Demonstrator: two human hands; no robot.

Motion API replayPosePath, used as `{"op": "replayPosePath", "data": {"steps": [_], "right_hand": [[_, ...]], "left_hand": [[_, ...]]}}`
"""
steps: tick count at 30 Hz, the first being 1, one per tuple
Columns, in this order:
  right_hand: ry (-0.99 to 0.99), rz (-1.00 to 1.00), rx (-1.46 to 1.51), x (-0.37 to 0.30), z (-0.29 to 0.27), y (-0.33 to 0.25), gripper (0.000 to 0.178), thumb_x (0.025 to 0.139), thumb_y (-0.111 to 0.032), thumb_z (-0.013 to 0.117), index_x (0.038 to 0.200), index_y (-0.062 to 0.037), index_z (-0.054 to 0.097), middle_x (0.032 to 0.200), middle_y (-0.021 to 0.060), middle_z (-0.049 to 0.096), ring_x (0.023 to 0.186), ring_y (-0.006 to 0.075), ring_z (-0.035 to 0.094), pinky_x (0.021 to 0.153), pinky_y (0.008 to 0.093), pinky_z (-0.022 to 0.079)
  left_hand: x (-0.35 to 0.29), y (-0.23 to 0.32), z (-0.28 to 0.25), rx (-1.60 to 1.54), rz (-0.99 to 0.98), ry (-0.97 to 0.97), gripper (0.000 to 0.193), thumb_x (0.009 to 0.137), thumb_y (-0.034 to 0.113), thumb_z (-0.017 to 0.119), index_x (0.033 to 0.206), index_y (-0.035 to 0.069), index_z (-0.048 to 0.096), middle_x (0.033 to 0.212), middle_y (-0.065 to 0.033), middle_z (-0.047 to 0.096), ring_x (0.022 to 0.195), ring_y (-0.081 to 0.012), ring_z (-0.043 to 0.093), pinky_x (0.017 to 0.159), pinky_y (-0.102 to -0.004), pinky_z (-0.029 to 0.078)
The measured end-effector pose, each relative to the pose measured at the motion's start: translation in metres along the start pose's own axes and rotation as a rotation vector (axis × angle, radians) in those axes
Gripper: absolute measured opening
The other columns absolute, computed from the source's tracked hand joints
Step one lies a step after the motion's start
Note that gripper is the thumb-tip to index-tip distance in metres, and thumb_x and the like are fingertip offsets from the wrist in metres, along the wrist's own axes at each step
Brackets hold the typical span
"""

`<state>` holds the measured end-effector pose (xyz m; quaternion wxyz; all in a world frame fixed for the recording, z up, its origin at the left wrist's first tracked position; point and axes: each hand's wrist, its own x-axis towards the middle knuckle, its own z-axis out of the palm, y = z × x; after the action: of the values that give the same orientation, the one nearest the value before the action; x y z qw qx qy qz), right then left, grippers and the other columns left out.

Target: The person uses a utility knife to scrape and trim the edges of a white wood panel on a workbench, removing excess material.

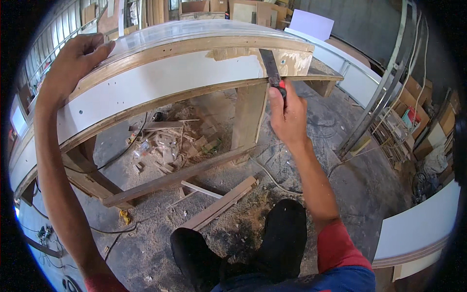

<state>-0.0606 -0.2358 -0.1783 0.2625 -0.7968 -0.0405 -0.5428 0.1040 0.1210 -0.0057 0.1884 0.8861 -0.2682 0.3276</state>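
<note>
A curved wooden counter frame [160,78] spans the view, with white laminate on its front face and bare wood strips along its edges. At the right end of that face, the laminate is gone from a brown, glue-streaked patch [294,62]. My right hand [290,114] is closed around the red and black handle of a scraper [270,65]. Its flat dark blade lies against the front face beside the patch. On the left, my left hand [78,61] has its fingers curled over the counter's top edge, and its thumb lies along the wood.
Below the counter, wood offcuts [168,146] and sawdust cover part of the floor. Wood strips [224,202] lie before my knees. A cable [272,177] runs across the floor. A metal post [372,107] and a white curved panel [418,221] stand at right.
</note>
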Motion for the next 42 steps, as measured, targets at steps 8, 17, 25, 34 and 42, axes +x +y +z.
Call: {"op": "replayPosePath", "data": {"steps": [8,17,25,34,42], "right_hand": [[-0.830,-0.219,-0.428,-0.058,-0.012,0.039,0.021,0.101,-0.023,0.061,0.103,-0.0028,0.060,0.067,0.0196,0.061,0.061,0.0380,0.068,0.054,0.0423,0.048],[0.009,0.130,0.134,-0.024,-0.008,0.003,0.023,0.102,-0.026,0.059,0.104,-0.0032,0.059,0.063,0.0179,0.058,0.056,0.0386,0.064,0.051,0.0408,0.045],[0.011,-0.010,0.099,0.001,0.000,-0.004,0.032,0.102,-0.032,0.061,0.105,-0.0001,0.060,0.065,0.0199,0.063,0.062,0.0421,0.067,0.053,0.0446,0.049],[-0.557,-0.352,-0.046,-0.077,0.002,0.037,0.027,0.101,-0.030,0.063,0.100,-0.0033,0.060,0.064,0.0183,0.062,0.058,0.0382,0.067,0.051,0.0425,0.049],[-0.001,0.167,0.224,-0.022,-0.003,-0.003,0.032,0.103,-0.034,0.060,0.100,-0.0022,0.060,0.061,0.0167,0.059,0.054,0.0371,0.064,0.050,0.0406,0.045]], "left_hand": [[0.002,0.010,-0.002,-0.041,0.156,-0.076,0.044,0.099,0.036,0.063,0.081,-0.003,0.053,0.070,-0.0073,0.048,0.069,-0.0134,0.044,0.064,-0.0351,0.039],[-0.006,0.027,-0.011,0.010,0.098,-0.110,0.045,0.097,0.035,0.063,0.076,-0.002,0.049,0.065,-0.0057,0.043,0.064,-0.0133,0.039,0.060,-0.0368,0.035],[-0.005,0.021,-0.015,0.018,0.120,-0.097,0.045,0.099,0.034,0.062,0.075,-0.001,0.048,0.064,-0.0032,0.039,0.064,-0.0121,0.037,0.059,-0.0360,0.033],[-0.002,0.024,-0.015,-0.013,0.087,-0.077,0.045,0.093,0.038,0.065,0.075,-0.002,0.055,0.061,-0.0054,0.043,0.061,-0.0144,0.039,0.059,-0.0371,0.034],[0.001,0.016,-0.012,-0.058,0.106,-0.149,0.043,0.096,0.036,0.064,0.074,0.000,0.054,0.063,-0.0007,0.041,0.063,-0.0112,0.037,0.059,-0.0348,0.032]]}}
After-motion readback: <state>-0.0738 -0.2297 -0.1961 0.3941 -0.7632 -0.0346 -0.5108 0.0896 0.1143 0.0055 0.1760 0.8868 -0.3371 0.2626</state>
